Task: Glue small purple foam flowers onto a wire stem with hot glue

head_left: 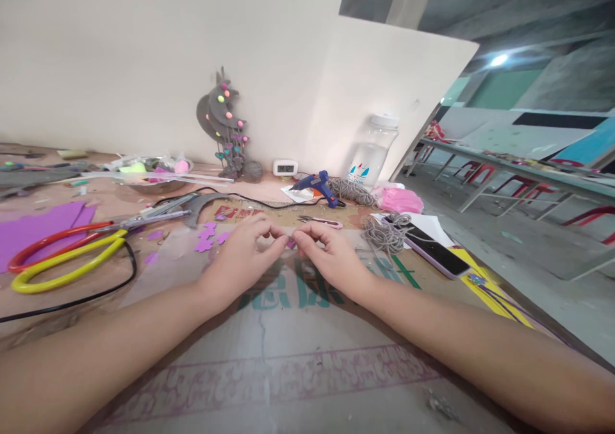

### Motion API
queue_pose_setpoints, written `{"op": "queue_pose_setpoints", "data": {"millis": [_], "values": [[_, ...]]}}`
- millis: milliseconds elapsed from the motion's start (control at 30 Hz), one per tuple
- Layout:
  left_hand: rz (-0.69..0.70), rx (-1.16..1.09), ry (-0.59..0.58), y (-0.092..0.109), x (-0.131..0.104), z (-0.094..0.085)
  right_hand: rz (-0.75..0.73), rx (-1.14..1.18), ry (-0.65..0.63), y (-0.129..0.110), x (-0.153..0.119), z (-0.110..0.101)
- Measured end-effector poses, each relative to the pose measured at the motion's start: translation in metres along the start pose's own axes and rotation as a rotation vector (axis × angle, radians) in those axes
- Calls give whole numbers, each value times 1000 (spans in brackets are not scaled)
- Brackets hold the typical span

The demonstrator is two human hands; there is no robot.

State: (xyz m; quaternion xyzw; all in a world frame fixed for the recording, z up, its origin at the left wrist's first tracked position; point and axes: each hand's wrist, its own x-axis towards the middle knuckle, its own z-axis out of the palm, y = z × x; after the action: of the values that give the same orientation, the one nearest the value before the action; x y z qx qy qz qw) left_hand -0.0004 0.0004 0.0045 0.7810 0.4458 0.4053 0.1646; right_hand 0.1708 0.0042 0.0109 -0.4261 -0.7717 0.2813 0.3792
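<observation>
My left hand (252, 245) and my right hand (329, 254) meet above the middle of the work surface. On each, thumb and index finger are pinched together, and the fingertips nearly touch. A tiny dark bit and a spot of purple (291, 244) show between the tips; what they hold is too small to make out. Left of my left hand lie small purple cut-out pieces (206, 236). Just beyond my hands rest pink-handled thread snips (321, 222). A blue glue gun (317, 185) stands farther back.
Scissors (72, 251) with red and yellow handles lie left by purple sheets (41, 229). Grey yarn (387, 232), a phone (435, 248) and a water bottle (373, 152) are right. A decorated grey moon ornament (223, 120) and a small clock (285, 167) stand near the back panel.
</observation>
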Motion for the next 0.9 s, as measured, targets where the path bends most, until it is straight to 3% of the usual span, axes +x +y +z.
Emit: {"op": "queue_pose_setpoints", "data": {"millis": [300,500,900], "values": [[-24,-15,0,3,0,-1,85,180,13,8,1,1],[-53,-28,-12,0,-1,0,83,84,-16,0,1,2],[-105,-86,-97,1,-1,0,82,228,-1,5,2,0]]}}
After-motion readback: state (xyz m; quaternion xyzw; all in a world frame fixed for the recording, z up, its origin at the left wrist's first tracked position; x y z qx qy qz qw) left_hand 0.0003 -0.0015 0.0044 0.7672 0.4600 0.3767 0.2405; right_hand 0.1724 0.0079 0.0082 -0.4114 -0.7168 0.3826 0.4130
